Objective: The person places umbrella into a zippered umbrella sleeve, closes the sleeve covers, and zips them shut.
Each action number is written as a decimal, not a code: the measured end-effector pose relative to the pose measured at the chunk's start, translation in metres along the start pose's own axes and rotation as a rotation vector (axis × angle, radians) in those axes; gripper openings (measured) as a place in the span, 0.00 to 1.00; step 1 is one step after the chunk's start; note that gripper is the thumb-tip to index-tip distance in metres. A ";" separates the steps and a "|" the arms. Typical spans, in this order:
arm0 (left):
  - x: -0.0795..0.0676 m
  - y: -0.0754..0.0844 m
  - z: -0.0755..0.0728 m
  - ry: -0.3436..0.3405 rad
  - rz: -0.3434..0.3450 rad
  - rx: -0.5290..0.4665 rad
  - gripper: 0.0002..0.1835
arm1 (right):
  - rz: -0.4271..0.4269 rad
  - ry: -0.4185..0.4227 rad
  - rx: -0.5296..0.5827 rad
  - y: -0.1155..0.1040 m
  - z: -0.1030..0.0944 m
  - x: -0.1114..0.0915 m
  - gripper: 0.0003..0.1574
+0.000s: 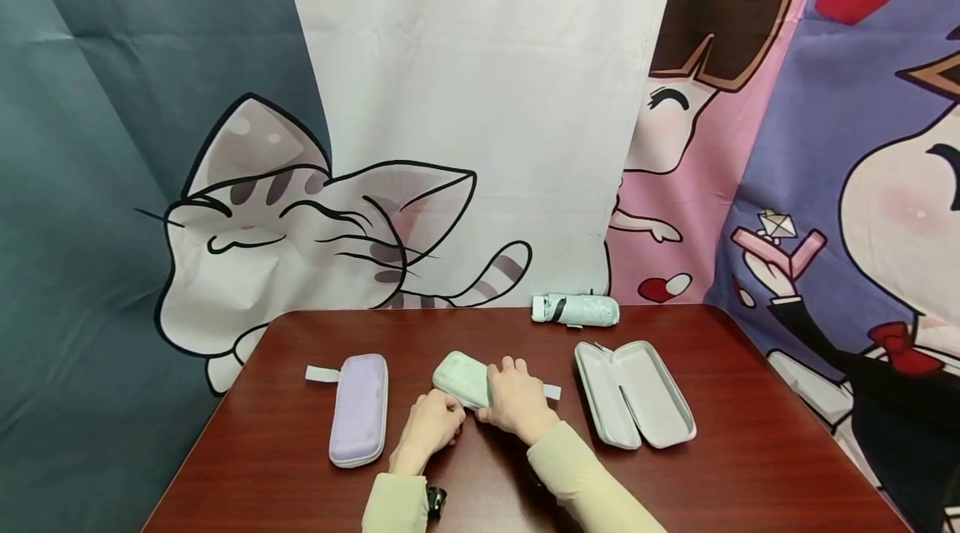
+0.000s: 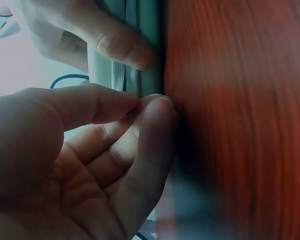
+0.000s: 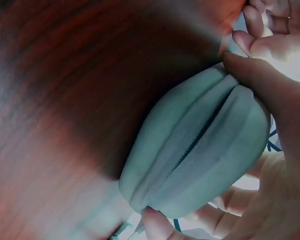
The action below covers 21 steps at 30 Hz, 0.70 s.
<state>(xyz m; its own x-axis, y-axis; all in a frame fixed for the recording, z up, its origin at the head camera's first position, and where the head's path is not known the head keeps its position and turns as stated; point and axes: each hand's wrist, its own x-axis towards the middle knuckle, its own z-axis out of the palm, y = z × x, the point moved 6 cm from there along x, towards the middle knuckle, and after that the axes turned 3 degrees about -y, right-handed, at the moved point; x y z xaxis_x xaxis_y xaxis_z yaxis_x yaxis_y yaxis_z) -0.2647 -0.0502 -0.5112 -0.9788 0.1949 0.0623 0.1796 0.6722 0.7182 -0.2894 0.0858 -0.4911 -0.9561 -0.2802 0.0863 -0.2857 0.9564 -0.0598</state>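
Mint-green zippered case (image 1: 462, 378): right hand (image 1: 517, 401) grips it, fingers curled round one end; left hand (image 1: 431, 426) pinches at the zipper (image 3: 189, 148), pinched part hidden.

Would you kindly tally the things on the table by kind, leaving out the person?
Cases: 3 (purple case, green case, open grey case)
Folded umbrella: 1
Total: 4
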 end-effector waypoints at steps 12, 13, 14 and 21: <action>0.002 -0.002 0.000 -0.020 -0.006 -0.039 0.11 | -0.232 -0.153 0.056 0.011 -0.027 0.015 0.24; 0.002 -0.002 0.000 -0.020 -0.007 -0.040 0.11 | -0.268 -0.159 0.042 0.010 -0.030 0.018 0.24; 0.002 -0.002 0.000 -0.023 -0.011 -0.042 0.11 | -0.311 -0.165 0.011 0.008 -0.032 0.020 0.28; 0.002 -0.004 0.003 -0.049 -0.026 -0.055 0.10 | -0.606 -0.132 -0.436 -0.016 -0.030 0.023 0.41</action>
<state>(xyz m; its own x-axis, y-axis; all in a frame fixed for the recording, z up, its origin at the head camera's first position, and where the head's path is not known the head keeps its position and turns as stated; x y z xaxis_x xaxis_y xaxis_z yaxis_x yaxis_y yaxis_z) -0.2667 -0.0507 -0.5159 -0.9769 0.2136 0.0100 0.1472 0.6378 0.7560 -0.3044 0.0661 -0.4588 -0.6476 -0.7485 -0.1422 -0.7380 0.5698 0.3616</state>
